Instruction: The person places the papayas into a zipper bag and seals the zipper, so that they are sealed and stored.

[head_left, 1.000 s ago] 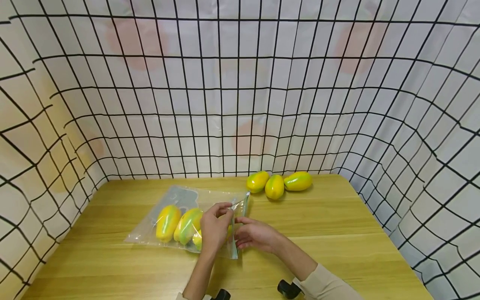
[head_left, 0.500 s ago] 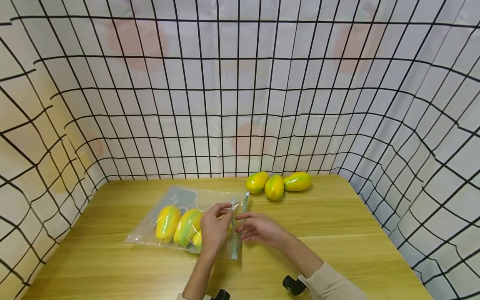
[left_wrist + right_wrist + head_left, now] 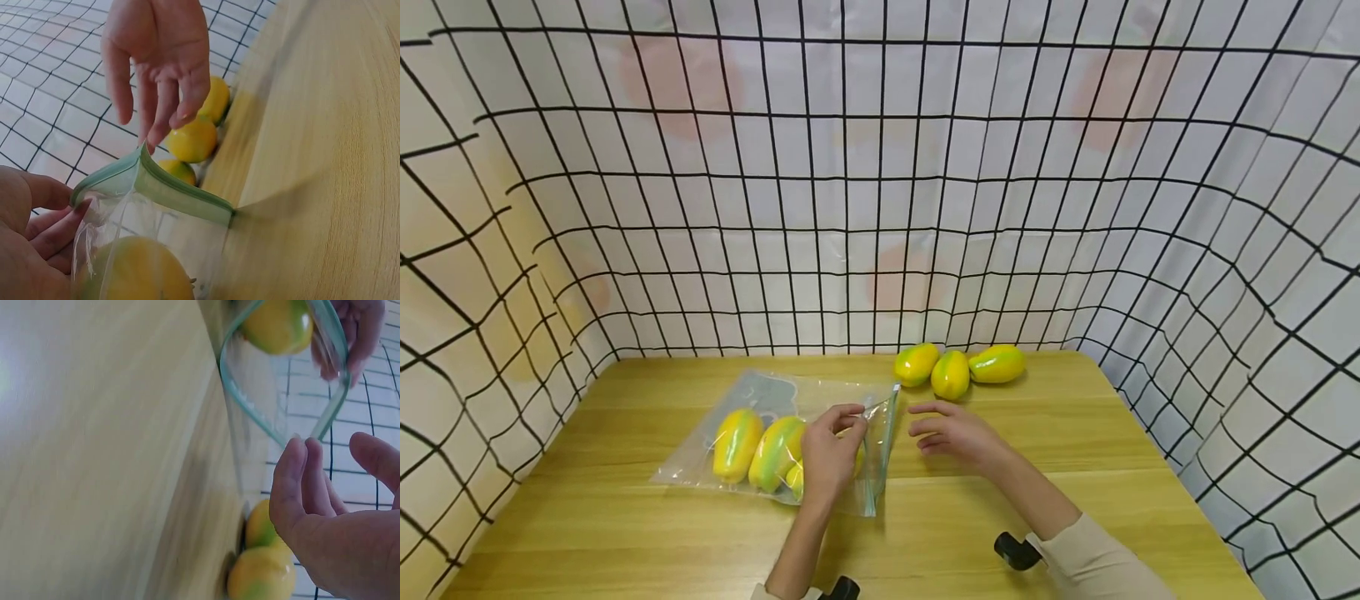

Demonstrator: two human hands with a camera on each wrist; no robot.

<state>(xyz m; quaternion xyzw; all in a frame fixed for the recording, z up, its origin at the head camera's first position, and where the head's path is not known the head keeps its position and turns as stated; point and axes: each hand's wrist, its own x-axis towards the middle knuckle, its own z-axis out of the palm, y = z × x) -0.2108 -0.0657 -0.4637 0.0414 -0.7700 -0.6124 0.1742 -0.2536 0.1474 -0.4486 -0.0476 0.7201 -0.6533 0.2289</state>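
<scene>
A clear zip bag (image 3: pixel 767 392) lies on the wooden table, its green-edged mouth (image 3: pixel 228 378) parted toward the right. Inside rest several yellow-green, mango-like fruits (image 3: pixel 736 446), partly covered by my left hand (image 3: pixel 830 457). That hand pinches the upper side of the bag near its mouth between thumb and fingers. My right hand (image 3: pixel 957 435) is just right of the mouth, with fingers extended and nothing held. In the left wrist view a fruit (image 3: pixel 137 269) shows through the plastic close to the mouth.
Three more of these fruits, among them a middle one (image 3: pixel 951 374), sit together at the table's back edge, beyond my right hand. A white cloth wall with black grid lines (image 3: pixel 865 208) encloses the wooden table (image 3: pixel 1060 475) at the back and sides.
My right hand has drawn back from the bag's mouth, moving right and toward the back fruits. The left hand keeps its pinch on the bag, which has hardly moved.
</scene>
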